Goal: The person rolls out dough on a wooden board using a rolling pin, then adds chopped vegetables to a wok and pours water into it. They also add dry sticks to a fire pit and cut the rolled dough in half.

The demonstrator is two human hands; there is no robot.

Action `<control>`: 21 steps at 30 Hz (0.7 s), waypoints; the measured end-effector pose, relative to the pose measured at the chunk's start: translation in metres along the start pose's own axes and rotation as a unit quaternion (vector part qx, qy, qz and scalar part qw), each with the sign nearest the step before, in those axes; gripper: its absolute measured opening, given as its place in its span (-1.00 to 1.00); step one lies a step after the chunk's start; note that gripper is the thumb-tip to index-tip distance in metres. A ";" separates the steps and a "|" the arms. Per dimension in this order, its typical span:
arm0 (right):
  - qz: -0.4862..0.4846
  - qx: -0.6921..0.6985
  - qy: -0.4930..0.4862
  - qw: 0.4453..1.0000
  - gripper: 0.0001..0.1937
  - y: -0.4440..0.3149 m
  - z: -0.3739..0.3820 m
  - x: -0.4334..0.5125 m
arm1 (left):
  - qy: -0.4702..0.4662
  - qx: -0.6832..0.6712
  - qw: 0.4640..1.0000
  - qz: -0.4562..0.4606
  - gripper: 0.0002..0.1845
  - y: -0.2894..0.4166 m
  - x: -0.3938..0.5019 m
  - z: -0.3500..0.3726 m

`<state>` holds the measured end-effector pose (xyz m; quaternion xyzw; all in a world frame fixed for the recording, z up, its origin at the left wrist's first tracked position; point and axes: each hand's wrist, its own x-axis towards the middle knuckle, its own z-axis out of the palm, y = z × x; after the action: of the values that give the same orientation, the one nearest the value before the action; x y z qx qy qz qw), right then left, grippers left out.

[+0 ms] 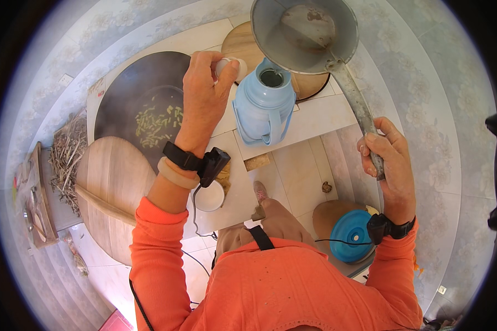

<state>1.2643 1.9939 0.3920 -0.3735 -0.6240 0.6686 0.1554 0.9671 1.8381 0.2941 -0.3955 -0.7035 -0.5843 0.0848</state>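
Observation:
My left hand (207,91) grips a white bottle stopper (236,69) between thumb and fingers, just left of the thermos mouth. A light blue thermos flask (263,107) stands upright and uncapped on the tiled stove top (314,122). My right hand (387,151) is closed around the end of the long handle of a grey metal water dipper (304,37). The dipper's bowl overlaps the far side of the flask's rim in view. Brown stains mark its inside; whether it holds water I cannot tell. Left of my left hand, chopped pale green pieces (157,124) lie in a dark steaming wok (124,95).
A round wooden lid (112,169) with a wooden bar leans over the wok's near edge. Behind the flask lies another wooden lid (242,39). A white bowl (210,197) sits below my left wrist. Dry stalks (68,161) are heaped at left; a blue lid (348,238) is at lower right.

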 end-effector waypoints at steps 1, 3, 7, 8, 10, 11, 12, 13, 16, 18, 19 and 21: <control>0.001 0.001 0.002 1.000 -0.67 0.001 0.000 0.000 | -0.003 -0.002 1.000 -0.002 -0.71 -0.001 0.000 0.001; 0.000 0.005 0.002 1.000 -0.67 0.002 0.000 0.001 | -0.004 0.001 1.000 0.001 -0.71 -0.003 0.000 0.002; -0.006 0.000 0.000 1.000 -0.66 0.004 0.000 0.001 | -0.005 0.011 1.000 0.002 -0.70 -0.005 -0.001 0.005; -0.007 -0.003 0.001 1.000 -0.66 0.004 0.000 0.001 | -0.005 0.009 1.000 0.003 -0.70 -0.005 -0.001 0.006; -0.009 -0.010 0.004 1.000 -0.65 0.003 0.000 0.001 | -0.007 0.003 1.000 0.000 -0.70 -0.005 -0.001 0.007; -0.010 -0.015 0.005 1.000 -0.67 0.003 -0.001 0.000 | -0.008 0.006 1.000 -0.002 -0.70 -0.004 -0.001 0.008; -0.011 -0.021 0.006 1.000 -0.68 0.003 -0.001 0.000 | -0.009 0.007 1.000 -0.002 -0.70 -0.005 -0.001 0.009; -0.013 -0.026 0.007 1.000 -0.70 0.002 -0.001 0.000 | -0.011 0.007 1.000 -0.003 -0.70 -0.005 -0.001 0.009; -0.008 -0.011 -0.006 1.000 -0.71 0.002 -0.002 0.000 | -0.009 0.001 1.000 0.005 -0.70 -0.005 -0.001 0.012; -0.004 -0.009 -0.006 1.000 -0.72 0.003 -0.002 0.001 | -0.006 0.000 1.000 0.008 -0.70 -0.005 -0.001 0.014; 0.000 -0.009 -0.005 1.000 -0.72 0.004 -0.002 0.002 | -0.005 -0.002 1.000 0.008 -0.70 -0.006 -0.001 0.015; 0.006 0.006 -0.008 1.000 -0.73 0.005 -0.003 0.003 | -0.005 -0.009 1.000 0.009 -0.70 -0.005 -0.001 0.018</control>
<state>1.2657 1.9966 0.3864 -0.3708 -0.6187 0.6766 0.1484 0.9705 1.8540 0.2841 -0.4056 -0.6952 -0.5877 0.0826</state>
